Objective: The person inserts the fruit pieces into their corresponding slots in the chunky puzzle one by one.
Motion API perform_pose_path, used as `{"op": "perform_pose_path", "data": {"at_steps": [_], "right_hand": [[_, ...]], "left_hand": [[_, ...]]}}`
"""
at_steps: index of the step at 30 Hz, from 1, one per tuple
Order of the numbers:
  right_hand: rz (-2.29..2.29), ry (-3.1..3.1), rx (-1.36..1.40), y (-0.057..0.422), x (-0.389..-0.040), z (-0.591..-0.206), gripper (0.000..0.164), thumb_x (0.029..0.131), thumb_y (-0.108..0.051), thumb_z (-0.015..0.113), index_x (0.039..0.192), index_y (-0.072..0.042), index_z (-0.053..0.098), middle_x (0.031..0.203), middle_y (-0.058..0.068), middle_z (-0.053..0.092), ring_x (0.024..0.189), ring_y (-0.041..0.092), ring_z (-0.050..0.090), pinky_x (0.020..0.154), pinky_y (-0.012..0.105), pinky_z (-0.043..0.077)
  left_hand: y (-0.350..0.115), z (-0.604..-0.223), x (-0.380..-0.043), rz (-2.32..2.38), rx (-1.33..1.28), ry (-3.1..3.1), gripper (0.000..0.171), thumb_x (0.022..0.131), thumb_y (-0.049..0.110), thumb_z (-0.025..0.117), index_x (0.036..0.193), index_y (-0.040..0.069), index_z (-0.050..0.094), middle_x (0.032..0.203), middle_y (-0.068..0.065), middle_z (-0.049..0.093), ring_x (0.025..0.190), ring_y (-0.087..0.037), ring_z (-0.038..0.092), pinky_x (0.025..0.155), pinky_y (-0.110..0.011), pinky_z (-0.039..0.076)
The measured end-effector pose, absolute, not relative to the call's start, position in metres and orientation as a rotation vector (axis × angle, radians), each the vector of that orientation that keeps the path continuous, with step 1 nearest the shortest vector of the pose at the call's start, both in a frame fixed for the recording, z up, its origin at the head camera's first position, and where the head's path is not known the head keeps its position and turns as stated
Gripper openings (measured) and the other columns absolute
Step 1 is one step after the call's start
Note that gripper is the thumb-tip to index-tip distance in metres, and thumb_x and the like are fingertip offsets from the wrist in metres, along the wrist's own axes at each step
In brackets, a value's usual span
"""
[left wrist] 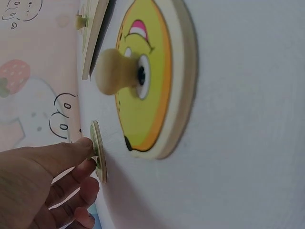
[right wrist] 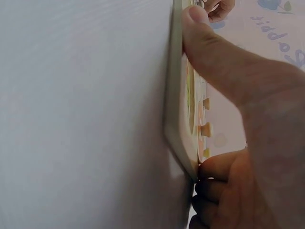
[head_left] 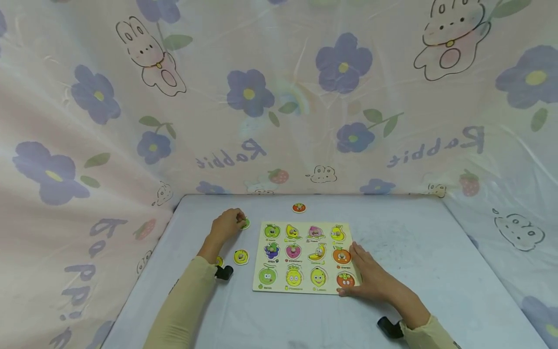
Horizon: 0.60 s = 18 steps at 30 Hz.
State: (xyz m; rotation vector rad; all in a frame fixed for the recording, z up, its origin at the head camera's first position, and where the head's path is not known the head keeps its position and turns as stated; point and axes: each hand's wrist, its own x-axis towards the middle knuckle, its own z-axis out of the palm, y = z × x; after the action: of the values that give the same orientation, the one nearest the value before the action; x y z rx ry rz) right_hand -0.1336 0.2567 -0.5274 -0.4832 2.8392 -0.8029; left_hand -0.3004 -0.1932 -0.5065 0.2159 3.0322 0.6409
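Observation:
My left hand point(head_left: 226, 225) pinches a round green puzzle piece point(head_left: 246, 223) left of the board; in the left wrist view, thumb and fingertips meet at the knob side of that piece point(left wrist: 98, 138). The piece stays close to the tabletop. My right hand point(head_left: 376, 277) rests at the right edge of the wooden fruit puzzle board point(head_left: 283, 287), fingers extended along that side and thumb at the near corner. Knobbed fruit pieces sit in the board's upper two rows. The bottom row shows melon, pineapple, lemon and tomato pictures without visible knobs.
A yellow lemon piece point(head_left: 240, 257) with a knob lies left of the board. Another yellow piece point(head_left: 219, 261) is partly hidden by the left wrist. Beyond the board lies a red tomato piece point(head_left: 299, 208). A patterned curtain point(head_left: 296, 121) surrounds the white table point(head_left: 418, 232).

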Motion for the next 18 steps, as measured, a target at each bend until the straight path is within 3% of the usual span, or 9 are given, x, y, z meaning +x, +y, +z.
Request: {"op": "perform_pose_path", "data": {"at_steps": [18], "right_hand": [[-0.789,2.842,-0.461,0.2572,-0.134,-0.5297,0.142,0.072,-0.07,0.09,0.165,0.011,0.02,0.175,0.029,0.016,0.16,0.051,0.018,0.124,0.065,0.024]], "left_hand": [[-0.1927,-0.5088,-0.304,0.628,0.195,3.024,0.015,0.102,0.021,0.077,0.111,0.01,0.074,0.1,-0.004,0.07,0.09,-0.02,0.065,0.08,-0.044,0.055]]}}
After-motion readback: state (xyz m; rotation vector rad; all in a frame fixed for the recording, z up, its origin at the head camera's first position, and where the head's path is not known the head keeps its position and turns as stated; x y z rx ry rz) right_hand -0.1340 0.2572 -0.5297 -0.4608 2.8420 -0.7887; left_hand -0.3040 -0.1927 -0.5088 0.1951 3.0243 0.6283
